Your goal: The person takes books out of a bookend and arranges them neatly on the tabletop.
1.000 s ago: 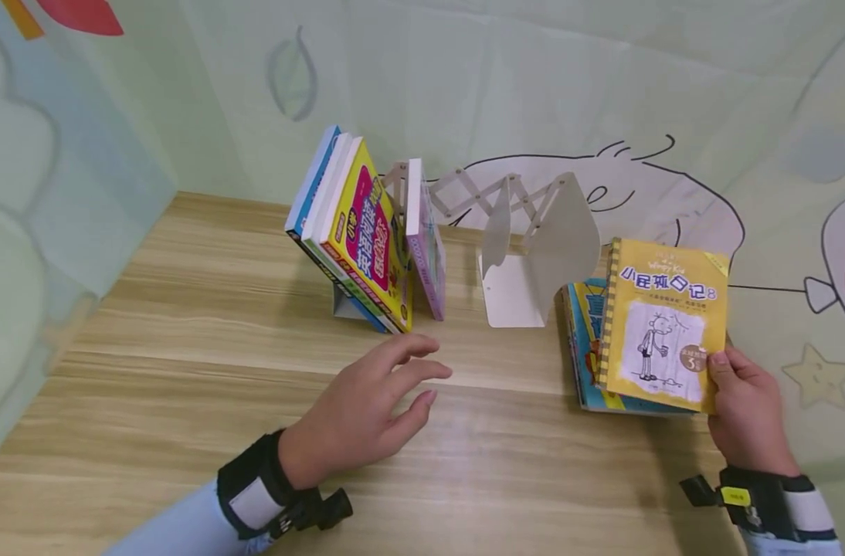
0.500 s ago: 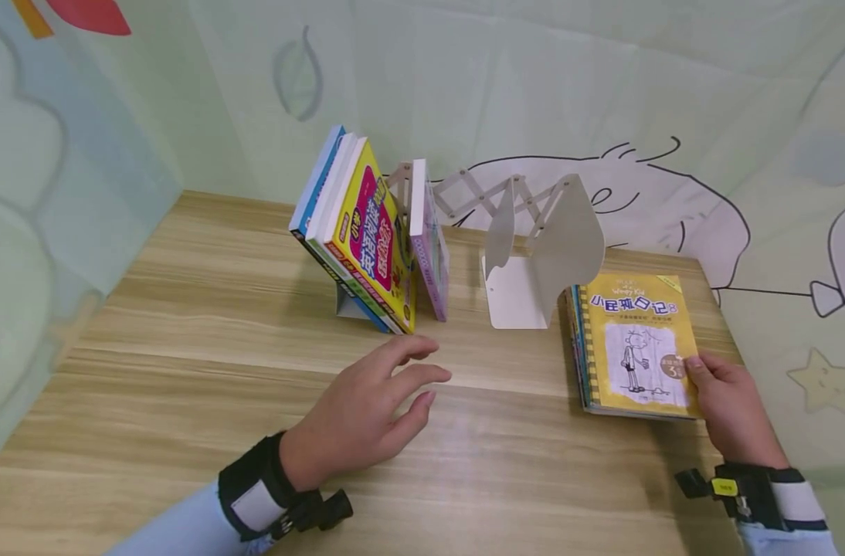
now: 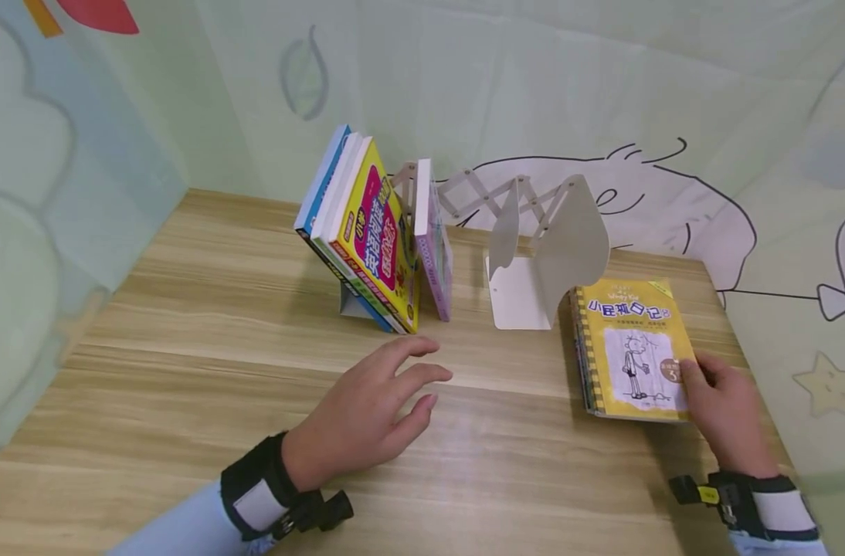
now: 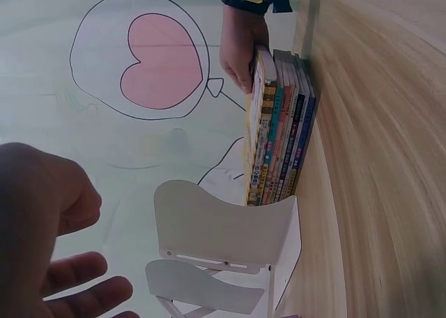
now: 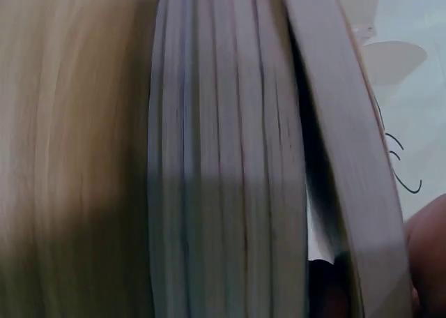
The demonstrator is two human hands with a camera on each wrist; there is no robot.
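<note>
My right hand (image 3: 730, 409) pinches the right edge of a yellow comic diary book (image 3: 638, 351), thumb on its cover. That book tops a stack of several books (image 4: 284, 133) lying flat at the table's right. In the right wrist view, the yellow book's pale page edge (image 5: 341, 123) slants up from the stack beneath, leaving a narrow dark gap with a fingertip in it. My left hand (image 3: 363, 409) is held over the middle of the table with its fingers loosely bent and nothing in them. Nearest it stands a yellow English reading book (image 3: 377, 239).
A white expandable book rack (image 3: 571, 232) stands along the back wall, its right end plate beside the stack. Several books lean at its left end, and a thin purple book (image 3: 432, 247) stands in it. Wood-grain tabletop (image 3: 186, 432) runs in front.
My right hand has lowered the yellow book, shifting it left and down until it lines up over the stack. The left hand has stayed in place.
</note>
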